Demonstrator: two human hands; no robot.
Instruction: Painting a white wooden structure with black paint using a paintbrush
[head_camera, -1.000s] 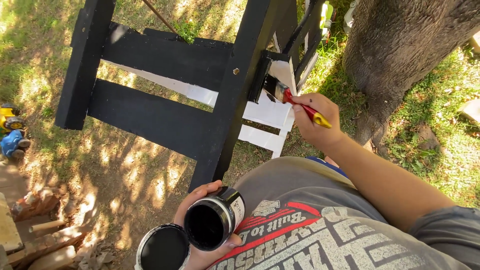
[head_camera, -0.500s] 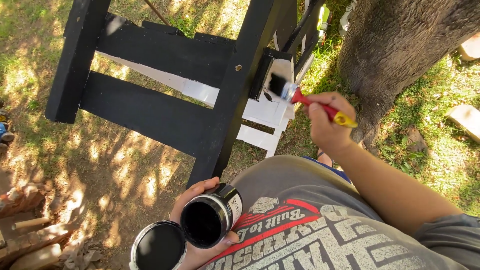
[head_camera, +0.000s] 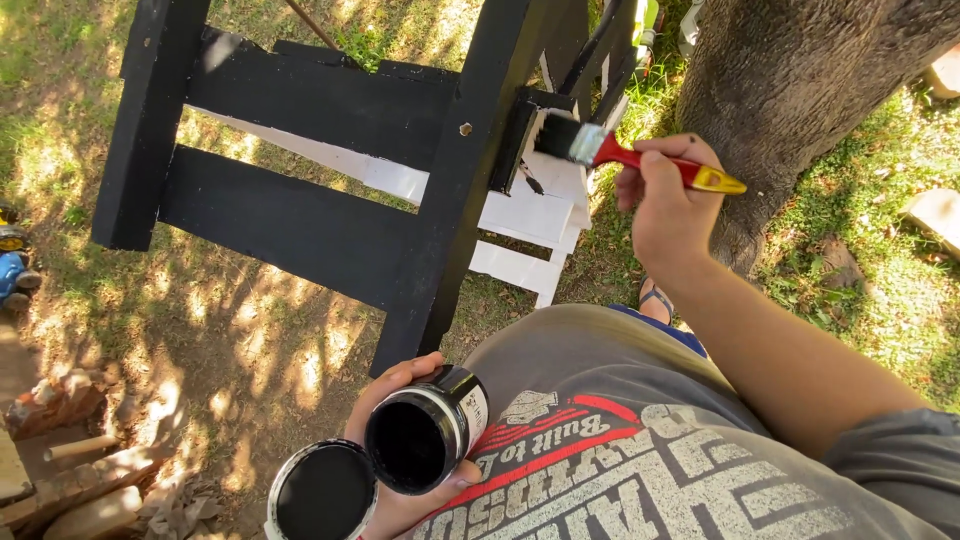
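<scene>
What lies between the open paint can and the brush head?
In the head view, the black upright post of the wooden frame crosses the stretch between the paint can, in the left hand, and the brush, in the right hand.

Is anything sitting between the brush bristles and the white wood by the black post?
Nothing visible. The right hand holds the red-handled paintbrush with its black bristles up at the black-painted block on the post; the white slats just below are unobstructed. The left hand holds the open paint can lower down, clear.
</scene>
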